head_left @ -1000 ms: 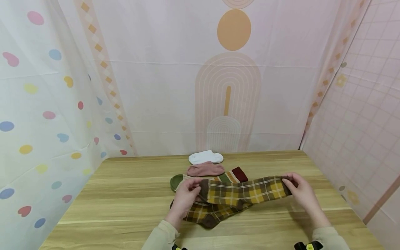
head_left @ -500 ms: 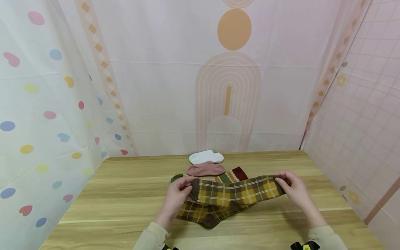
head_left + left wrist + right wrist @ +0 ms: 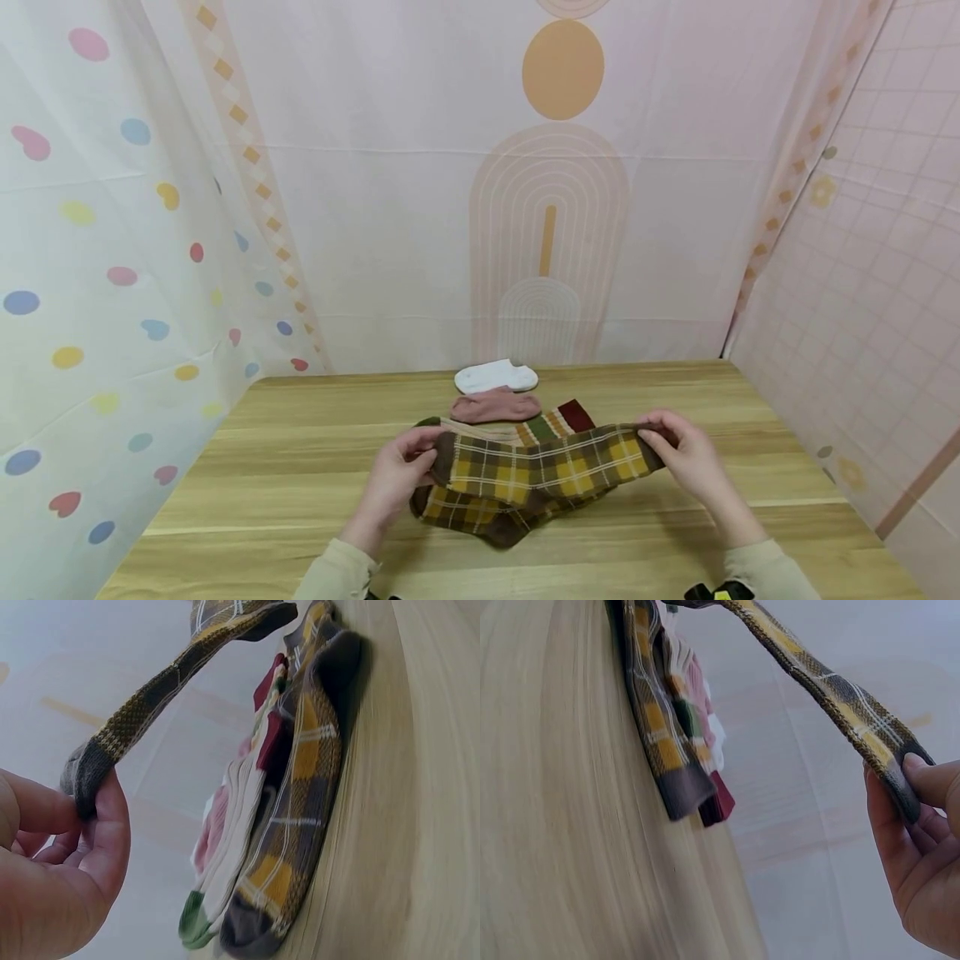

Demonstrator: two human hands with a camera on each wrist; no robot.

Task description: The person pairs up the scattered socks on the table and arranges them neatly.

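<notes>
A yellow and brown plaid sock is stretched between both hands above the table. My left hand pinches its dark toe, and my right hand pinches the dark cuff at the other end. Under it lies a matching plaid sock, flat on the table and partly covered in the head view. The left wrist view shows the held sock raised well off the lying one. From the right wrist, the cuff sits between thumb and fingers.
Behind the plaid socks lie striped socks with a green toe and dark red cuff. Farther back are a pink sock and a white sock, near the rear edge of the wooden table. Patterned curtains enclose it.
Both hands have moved to the left with the stretched plaid sock, bringing it more over the matching one. The other socks have stayed in place.
</notes>
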